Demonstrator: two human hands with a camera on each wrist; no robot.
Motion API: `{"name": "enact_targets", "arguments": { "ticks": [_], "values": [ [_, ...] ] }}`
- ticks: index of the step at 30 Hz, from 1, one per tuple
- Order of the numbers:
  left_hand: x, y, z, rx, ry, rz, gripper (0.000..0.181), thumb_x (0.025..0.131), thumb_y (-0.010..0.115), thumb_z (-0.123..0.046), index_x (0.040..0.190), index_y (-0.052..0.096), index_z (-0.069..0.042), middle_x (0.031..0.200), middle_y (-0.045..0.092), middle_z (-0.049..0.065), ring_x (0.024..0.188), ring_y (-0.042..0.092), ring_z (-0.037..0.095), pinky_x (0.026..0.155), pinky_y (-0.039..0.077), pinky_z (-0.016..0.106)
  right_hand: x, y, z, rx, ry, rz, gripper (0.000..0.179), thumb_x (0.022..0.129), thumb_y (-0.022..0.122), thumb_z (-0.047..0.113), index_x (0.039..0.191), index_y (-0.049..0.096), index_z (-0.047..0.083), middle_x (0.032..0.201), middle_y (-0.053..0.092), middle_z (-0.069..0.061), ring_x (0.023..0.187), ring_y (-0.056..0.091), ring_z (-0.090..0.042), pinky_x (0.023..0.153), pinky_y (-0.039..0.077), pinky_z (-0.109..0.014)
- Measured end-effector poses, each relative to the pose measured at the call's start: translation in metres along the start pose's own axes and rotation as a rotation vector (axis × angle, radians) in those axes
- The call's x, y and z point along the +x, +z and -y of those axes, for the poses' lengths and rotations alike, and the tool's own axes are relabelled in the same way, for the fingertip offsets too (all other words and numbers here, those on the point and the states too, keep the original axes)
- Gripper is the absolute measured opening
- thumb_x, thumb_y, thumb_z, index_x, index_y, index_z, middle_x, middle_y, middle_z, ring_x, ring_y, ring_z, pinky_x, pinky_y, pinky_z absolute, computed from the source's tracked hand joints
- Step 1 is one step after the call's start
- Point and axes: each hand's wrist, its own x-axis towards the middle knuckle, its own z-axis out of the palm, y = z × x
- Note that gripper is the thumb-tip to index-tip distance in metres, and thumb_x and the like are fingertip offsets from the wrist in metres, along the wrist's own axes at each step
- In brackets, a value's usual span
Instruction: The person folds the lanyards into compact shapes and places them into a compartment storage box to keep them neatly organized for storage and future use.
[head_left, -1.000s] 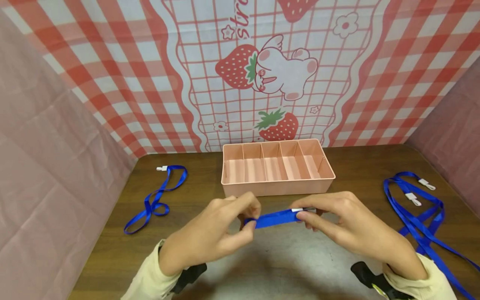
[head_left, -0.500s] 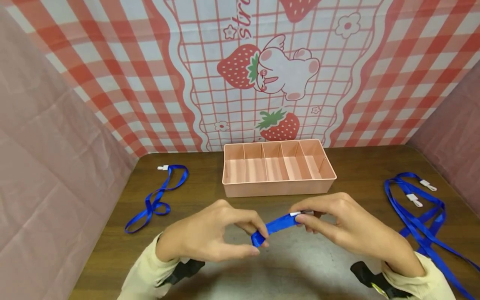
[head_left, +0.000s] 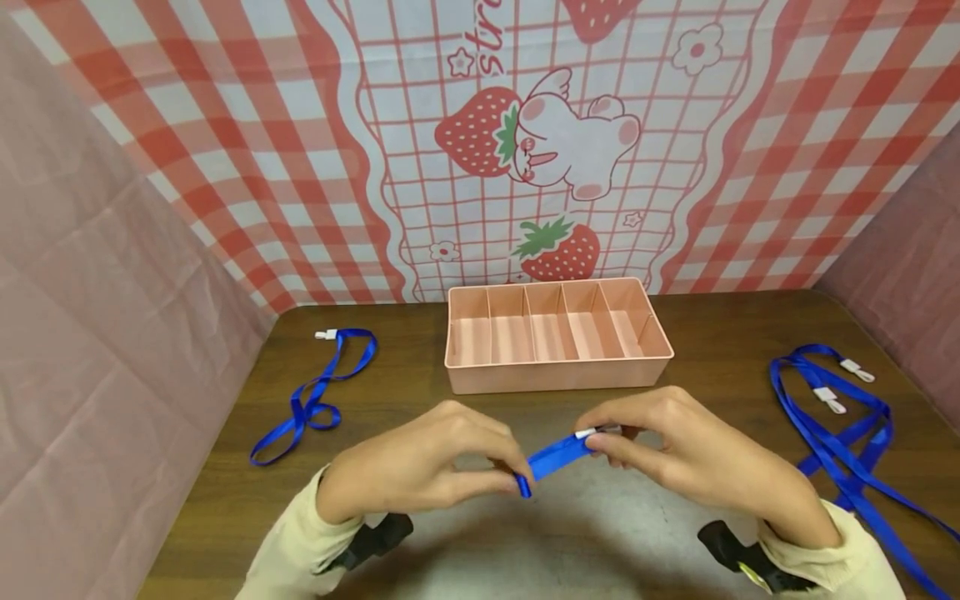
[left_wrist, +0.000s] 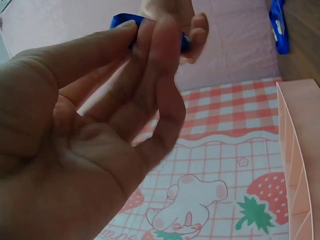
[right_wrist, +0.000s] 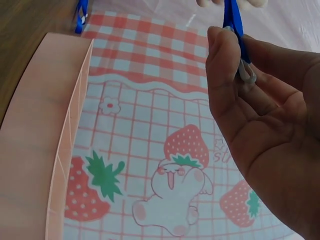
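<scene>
Between the two hands a blue lanyard [head_left: 558, 457], wound into a short flat bundle, is held above the table. My left hand [head_left: 427, 462] pinches its lower left end between thumb and fingers. At the other end, my right hand [head_left: 686, 467] pinches the bundle beside the white clip piece [head_left: 585, 433]. In the right wrist view the clip's hook [right_wrist: 247, 73] pokes out below the right fingers. The left wrist view shows the blue strap [left_wrist: 125, 21] at the left fingertips, its middle partly hidden by the fingers.
Behind the hands stands a pink divided box [head_left: 558, 377] with several compartments, nothing seen in them. One loose blue lanyard [head_left: 303, 408] lies at left on the wooden table [head_left: 405, 350]. More blue lanyards [head_left: 832, 442] with two white clips lie at right. A strawberry-print cloth [head_left: 300, 167] hangs behind.
The left hand loosened from the bundle's end, its thumb apart, then pinched it again lower and a little to the right. The bundle now slants down to the left. The right hand barely moved.
</scene>
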Motion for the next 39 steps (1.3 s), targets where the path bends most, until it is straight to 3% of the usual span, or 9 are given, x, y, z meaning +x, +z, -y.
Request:
{"name": "enact_targets", "arguments": {
  "ticks": [3, 6, 8, 11, 16, 20, 25, 31, 39],
  "values": [
    [0.001, 0.001, -0.001, 0.041, 0.043, -0.028, 0.006, 0.094, 0.07, -0.013, 0.097, 0.075, -0.013, 0.11, 0.066, -0.002, 0.104, 0.056, 0.003, 0.091, 0.047, 0.018, 0.001, 0.002, 0.002, -0.018, 0.028, 0.033, 0.02, 0.097, 0.063, 0.008, 0.107, 0.069, 0.025, 0.083, 0.061, 0.019, 0.064, 0.051, 0.004, 0.053, 0.045, -0.016],
    [0.004, 0.004, -0.003, -0.018, 0.078, 0.002, 0.005, 0.094, 0.07, -0.013, 0.096, 0.075, -0.013, 0.125, 0.066, 0.0, 0.121, 0.052, 0.011, 0.102, 0.044, 0.024, 0.002, 0.004, 0.003, -0.005, 0.045, 0.073, 0.019, 0.1, 0.061, 0.011, 0.11, 0.069, 0.025, 0.09, 0.065, 0.018, 0.066, 0.054, 0.004, 0.055, 0.048, -0.018],
    [0.004, 0.005, -0.004, -0.053, 0.062, 0.053, 0.006, 0.096, 0.067, -0.015, 0.097, 0.073, -0.013, 0.127, 0.066, -0.004, 0.128, 0.048, 0.011, 0.107, 0.039, 0.027, 0.002, 0.005, 0.005, 0.006, 0.045, 0.089, 0.019, 0.1, 0.06, 0.011, 0.111, 0.069, 0.024, 0.093, 0.066, 0.017, 0.068, 0.055, 0.003, 0.057, 0.049, -0.019],
    [0.002, 0.008, -0.006, 0.036, 0.012, 0.067, 0.007, 0.099, 0.062, -0.017, 0.102, 0.069, -0.017, 0.118, 0.068, -0.01, 0.131, 0.047, 0.009, 0.107, 0.036, 0.03, 0.002, 0.006, 0.005, -0.013, 0.038, 0.081, 0.018, 0.1, 0.06, 0.011, 0.107, 0.069, 0.025, 0.088, 0.063, 0.018, 0.066, 0.053, 0.004, 0.056, 0.048, -0.018],
    [0.001, 0.014, -0.011, 0.28, -0.111, -0.009, 0.006, 0.102, 0.057, -0.02, 0.105, 0.062, -0.02, 0.101, 0.065, -0.016, 0.11, 0.056, -0.002, 0.101, 0.038, 0.03, 0.005, 0.011, 0.005, -0.059, 0.029, 0.025, 0.017, 0.099, 0.062, 0.01, 0.104, 0.067, 0.025, 0.08, 0.056, 0.019, 0.062, 0.046, 0.005, 0.052, 0.043, -0.015],
    [0.005, 0.02, -0.015, 0.294, -0.148, -0.077, 0.01, 0.101, 0.059, -0.015, 0.108, 0.066, -0.018, 0.094, 0.065, -0.015, 0.088, 0.055, -0.008, 0.094, 0.043, 0.023, 0.008, 0.021, 0.011, -0.068, 0.002, -0.077, 0.021, 0.096, 0.065, 0.004, 0.109, 0.069, 0.021, 0.088, 0.064, 0.016, 0.066, 0.052, 0.004, 0.056, 0.044, -0.012],
    [0.009, 0.027, -0.018, 0.31, -0.17, -0.174, 0.016, 0.099, 0.063, -0.015, 0.115, 0.062, -0.013, 0.096, 0.068, -0.012, 0.085, 0.059, -0.004, 0.088, 0.047, 0.023, 0.01, 0.033, 0.016, -0.071, -0.012, -0.208, 0.027, 0.092, 0.066, -0.003, 0.112, 0.066, 0.015, 0.097, 0.07, 0.011, 0.074, 0.059, 0.001, 0.062, 0.048, -0.012],
    [0.014, 0.034, -0.018, 0.336, -0.164, -0.24, 0.022, 0.094, 0.07, -0.013, 0.112, 0.057, -0.009, 0.095, 0.069, -0.007, 0.085, 0.063, 0.001, 0.086, 0.049, 0.026, 0.012, 0.037, 0.014, -0.011, -0.003, -0.244, 0.019, 0.093, 0.068, 0.002, 0.106, 0.061, 0.014, 0.094, 0.07, 0.009, 0.08, 0.067, -0.002, 0.074, 0.054, -0.018],
    [0.015, 0.035, -0.018, 0.436, -0.169, -0.312, 0.011, 0.095, 0.07, -0.016, 0.101, 0.063, -0.011, 0.089, 0.068, -0.009, 0.079, 0.061, 0.001, 0.084, 0.047, 0.027, 0.013, 0.031, 0.014, 0.079, -0.006, -0.235, 0.027, 0.087, 0.071, -0.006, 0.098, 0.064, 0.017, 0.084, 0.066, 0.013, 0.064, 0.063, -0.002, 0.057, 0.051, -0.017]
  ]
}}
